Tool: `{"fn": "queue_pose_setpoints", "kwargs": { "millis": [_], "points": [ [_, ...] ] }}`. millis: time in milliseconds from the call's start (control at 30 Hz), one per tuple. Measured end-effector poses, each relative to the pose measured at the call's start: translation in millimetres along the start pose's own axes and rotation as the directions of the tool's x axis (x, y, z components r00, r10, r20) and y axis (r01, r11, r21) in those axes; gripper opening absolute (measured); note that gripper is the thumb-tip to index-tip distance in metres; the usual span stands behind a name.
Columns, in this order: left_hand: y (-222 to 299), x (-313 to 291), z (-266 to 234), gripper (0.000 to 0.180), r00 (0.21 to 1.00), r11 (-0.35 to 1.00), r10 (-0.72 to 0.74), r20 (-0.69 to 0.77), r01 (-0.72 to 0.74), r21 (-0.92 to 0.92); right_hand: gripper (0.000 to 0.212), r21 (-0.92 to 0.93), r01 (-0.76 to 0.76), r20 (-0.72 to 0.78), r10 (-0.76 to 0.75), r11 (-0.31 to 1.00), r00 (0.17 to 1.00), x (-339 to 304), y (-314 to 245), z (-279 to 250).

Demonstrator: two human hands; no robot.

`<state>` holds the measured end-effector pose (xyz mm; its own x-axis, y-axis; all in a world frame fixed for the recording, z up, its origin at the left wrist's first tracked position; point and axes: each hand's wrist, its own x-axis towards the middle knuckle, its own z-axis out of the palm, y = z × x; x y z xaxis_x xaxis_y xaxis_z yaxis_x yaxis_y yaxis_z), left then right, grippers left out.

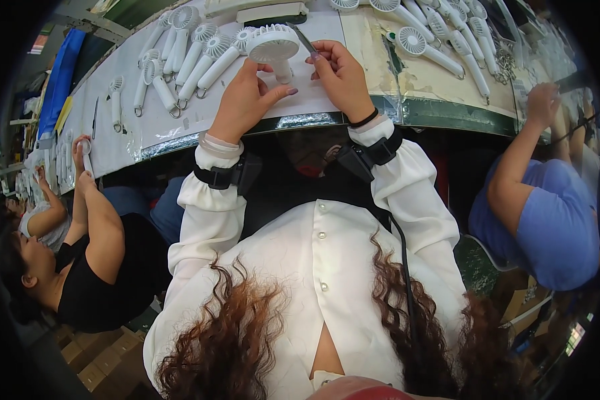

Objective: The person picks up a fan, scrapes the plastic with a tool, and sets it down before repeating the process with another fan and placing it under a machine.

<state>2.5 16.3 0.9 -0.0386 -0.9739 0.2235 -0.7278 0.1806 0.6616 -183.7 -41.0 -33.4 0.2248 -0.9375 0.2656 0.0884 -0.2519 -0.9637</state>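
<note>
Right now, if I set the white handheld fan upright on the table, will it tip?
Probably yes: the white handheld fan has a wide round head above a narrow handle. It looks like light, stiff plastic; the left hand holds it alone.

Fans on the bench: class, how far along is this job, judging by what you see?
Looks done: a row of white fans lies at left. In hand: the left hand holds one fan, and the right hand holds a thin tool by it. Possibly left: more fans at right.

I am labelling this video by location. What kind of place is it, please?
Probably a factory assembly line. Rows of identical white fans lie on a long bench, and co-workers sit at it on both sides.
</note>
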Motion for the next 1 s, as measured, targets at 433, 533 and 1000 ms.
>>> {"fn": "queue_pose_setpoints", "kwargs": {
  "millis": [433, 533, 1000],
  "points": [
    [12, 1, -3, 0.06, 0.999, 0.997, 0.001, -0.049, 0.003, 0.073, 0.022, 0.024, -0.029, 0.0, 0.029, 0.999, 1.0, -1, -2, 0],
    [10, 1, -2, 0.06, 0.998, 1.0, 0.02, -0.06, -0.02, 0.003, 0.024, 0.008, -0.023, 0.018, 0.022, 1.0, 1.0, -1, -3, 1],
    [0, 9, 15, 0.03, 0.99, 0.992, 0.126, -0.071, -0.125, 0.016, 0.021, -0.007, -0.002, -0.012, 0.001, 1.0, 1.0, 0, 2, -2]
  ]
}}
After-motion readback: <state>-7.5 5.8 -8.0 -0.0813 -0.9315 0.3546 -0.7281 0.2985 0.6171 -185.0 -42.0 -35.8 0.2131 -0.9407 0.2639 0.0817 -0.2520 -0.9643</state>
